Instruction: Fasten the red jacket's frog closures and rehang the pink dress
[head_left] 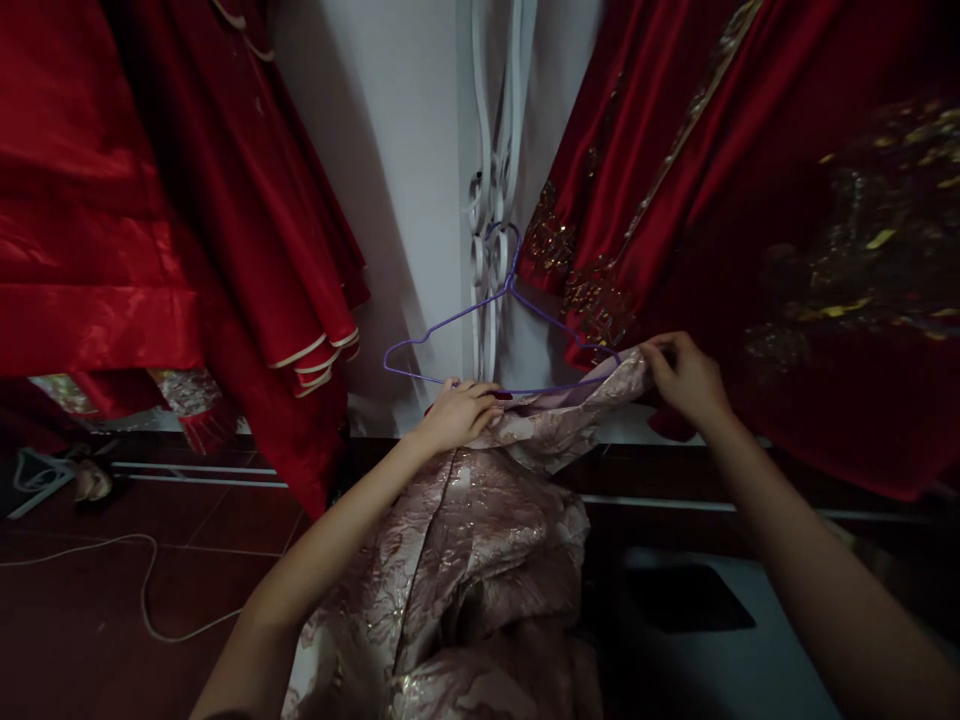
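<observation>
A purple wire hanger [442, 323] hooks onto a white scrolled metal stand in the middle of the view. Its right shoulder end sits inside the top of a pink brocade garment [480, 510] with gold sheen, while its left end is bare. My right hand [686, 378] pinches the garment's edge just beyond that right end. Over the garment's upper edge, below the hanger's bottom bar, lies my left hand [461, 412], its fingers curled onto the cloth. The rest of the garment hangs down in folds between my arms.
Red garments [247, 200] hang on the left, and red gold-trimmed garments [675, 160] on the right. The white metal stand [484, 130] rises before a pale wall. A thin cable [150, 590] crosses the tiled floor. A dark flat object [690, 598] rests on a pale surface.
</observation>
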